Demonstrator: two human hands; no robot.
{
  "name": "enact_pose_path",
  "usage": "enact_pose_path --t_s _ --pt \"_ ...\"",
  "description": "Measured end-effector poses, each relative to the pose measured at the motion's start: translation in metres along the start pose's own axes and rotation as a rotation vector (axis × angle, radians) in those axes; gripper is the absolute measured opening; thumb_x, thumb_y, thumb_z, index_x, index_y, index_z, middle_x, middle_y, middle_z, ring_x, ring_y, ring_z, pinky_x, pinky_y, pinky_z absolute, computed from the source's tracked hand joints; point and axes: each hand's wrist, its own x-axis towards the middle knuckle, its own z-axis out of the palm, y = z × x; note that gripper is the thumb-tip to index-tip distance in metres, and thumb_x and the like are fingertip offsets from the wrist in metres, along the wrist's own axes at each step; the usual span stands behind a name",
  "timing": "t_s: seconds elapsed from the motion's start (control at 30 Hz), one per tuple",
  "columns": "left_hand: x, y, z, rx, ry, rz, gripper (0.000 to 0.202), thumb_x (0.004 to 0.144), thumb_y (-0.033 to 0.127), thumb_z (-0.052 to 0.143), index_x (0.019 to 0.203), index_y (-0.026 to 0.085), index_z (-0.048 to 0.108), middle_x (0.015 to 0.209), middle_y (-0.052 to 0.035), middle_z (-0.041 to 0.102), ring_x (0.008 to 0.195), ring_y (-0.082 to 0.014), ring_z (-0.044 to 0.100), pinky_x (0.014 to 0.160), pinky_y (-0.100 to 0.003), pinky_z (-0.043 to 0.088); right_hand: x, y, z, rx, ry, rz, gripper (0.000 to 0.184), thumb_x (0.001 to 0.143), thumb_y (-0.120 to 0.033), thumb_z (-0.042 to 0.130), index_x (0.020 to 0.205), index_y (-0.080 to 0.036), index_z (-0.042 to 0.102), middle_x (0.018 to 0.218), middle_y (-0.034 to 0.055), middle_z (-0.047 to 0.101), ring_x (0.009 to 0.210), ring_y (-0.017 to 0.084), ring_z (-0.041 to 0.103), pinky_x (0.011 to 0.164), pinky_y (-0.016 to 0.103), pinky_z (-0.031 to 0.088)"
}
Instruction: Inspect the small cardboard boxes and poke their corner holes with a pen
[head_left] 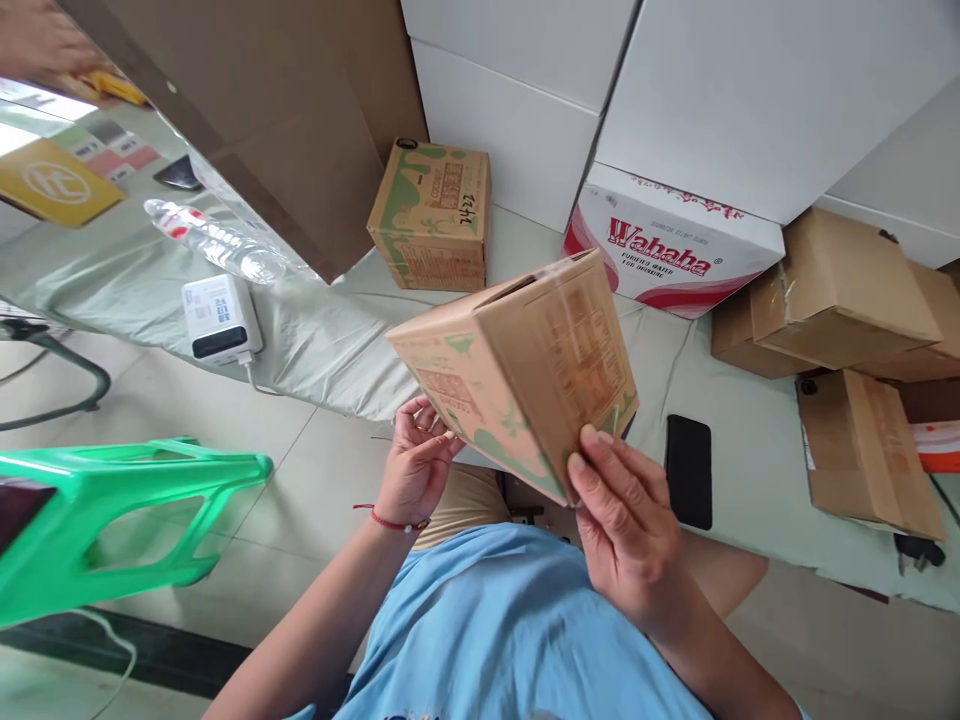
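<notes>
A brown cardboard box [559,365] with green splash patterns and printed panels is held tilted in the air above my lap. My right hand [630,520] grips its near lower corner, fingers on the printed side and the thumb out of sight behind. At the box's lower left edge, my left hand [424,455] has its fingers curled and pinched against the cardboard; the exact contact is partly hidden. A red string bracelet [397,522] circles the left wrist. Behind the held box, a similar carton [435,215] marked with handwritten digits stands on the cloth-covered table [337,350].
A black phone [688,470] lies right of my hand. Several brown boxes [840,290] and a white-and-red Wahaba carton [675,240] stand behind. To the left are a power bank [221,318], a plastic bottle [217,245] and a green stool [135,480].
</notes>
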Motion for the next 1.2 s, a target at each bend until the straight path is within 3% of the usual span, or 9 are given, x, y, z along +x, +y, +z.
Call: enact_pose_path --t_s 0.2,0.3,0.47,0.63,0.73,0.87,1.03,1.1,1.2 --pt "0.006 -0.003 -0.012 -0.005 0.014 -0.011 0.059 0.059 0.006 0.094 0.107 0.024 0.066 0.112 0.0004 0.077 0.088 -0.0163 0.073 0.076 -0.029 0.066 -0.006 -0.005 0.006 0.086 0.005 -0.126 0.066 0.107 -0.003 0.060 0.169 -0.026 0.055 0.152 0.0051 0.076 0.140 0.023 0.066 0.118 0.043 0.060" --pt "0.006 0.004 -0.013 -0.012 0.017 0.018 0.059 0.058 0.006 0.094 0.107 0.025 0.067 0.111 0.0015 0.077 0.089 -0.0150 0.072 0.076 -0.027 0.065 -0.006 0.004 0.006 0.113 0.041 -0.109 0.074 0.103 0.001 0.065 0.170 -0.026 0.053 0.150 0.0074 0.076 0.140 0.023 0.065 0.116 0.042 0.062" --pt "-0.004 0.031 0.002 0.076 0.003 0.189 0.052 0.070 0.017 0.092 0.118 0.026 0.076 0.110 -0.0030 0.080 0.094 -0.0172 0.072 0.079 -0.026 0.060 -0.012 0.032 0.012 0.089 0.163 0.133 0.087 0.098 -0.003 0.073 0.174 -0.037 0.046 0.159 0.0108 0.066 0.143 0.028 0.067 0.106 0.046 0.070" --pt "-0.021 0.055 0.017 0.168 -0.014 0.345 0.054 0.074 0.029 0.088 0.128 0.025 0.081 0.103 -0.0045 0.084 0.097 -0.0234 0.077 0.091 -0.035 0.061 -0.022 0.050 0.018 0.236 0.138 0.376 0.074 0.102 -0.021 0.077 0.169 -0.040 0.053 0.163 0.0103 0.063 0.147 0.028 0.066 0.084 0.032 0.074" --pt "-0.031 0.064 0.020 0.209 -0.057 0.434 0.056 0.078 0.032 0.086 0.134 0.027 0.081 0.108 -0.0049 0.086 0.107 -0.0265 0.080 0.100 -0.039 0.063 -0.027 0.056 0.016 0.292 0.115 0.520 0.067 0.101 -0.032 0.082 0.164 -0.037 0.060 0.161 0.0097 0.066 0.137 0.027 0.072 0.088 0.033 0.073" --pt "-0.046 0.077 0.023 0.290 -0.195 0.526 0.060 0.085 0.031 0.085 0.144 0.029 0.078 0.143 -0.0074 0.080 0.142 -0.0320 0.071 0.118 -0.042 0.059 -0.024 0.066 0.015 0.490 0.139 0.714 0.059 0.099 -0.041 0.084 0.155 -0.032 0.069 0.145 0.0074 0.076 0.125 0.023 0.075 0.100 0.035 0.068" --pt "-0.058 0.091 0.035 0.466 -0.375 0.587 0.061 0.095 0.032 0.087 0.154 0.031 0.071 0.163 -0.0090 0.067 0.160 -0.0356 0.056 0.136 -0.050 0.047 -0.010 0.078 0.018 0.621 0.239 0.740 0.052 0.100 -0.045 0.081 0.149 -0.028 0.074 0.140 0.0087 0.078 0.130 0.025 0.073 0.112 0.040 0.062" --pt "-0.054 0.093 0.041 0.539 -0.347 0.609 0.060 0.094 0.029 0.089 0.152 0.032 0.072 0.164 -0.0083 0.066 0.160 -0.0346 0.055 0.136 -0.049 0.047 -0.007 0.080 0.018 0.624 0.226 0.715 0.052 0.103 -0.045 0.078 0.152 -0.028 0.072 0.141 0.0092 0.078 0.134 0.027 0.073 0.114 0.042 0.060" --pt "-0.036 0.093 0.044 0.550 -0.199 0.600 0.054 0.089 0.027 0.095 0.140 0.031 0.078 0.151 -0.0067 0.076 0.150 -0.0308 0.067 0.130 -0.044 0.054 -0.006 0.079 0.014 0.620 0.149 0.651 0.054 0.107 -0.045 0.071 0.159 -0.029 0.067 0.145 0.0092 0.077 0.136 0.029 0.073 0.116 0.047 0.060"
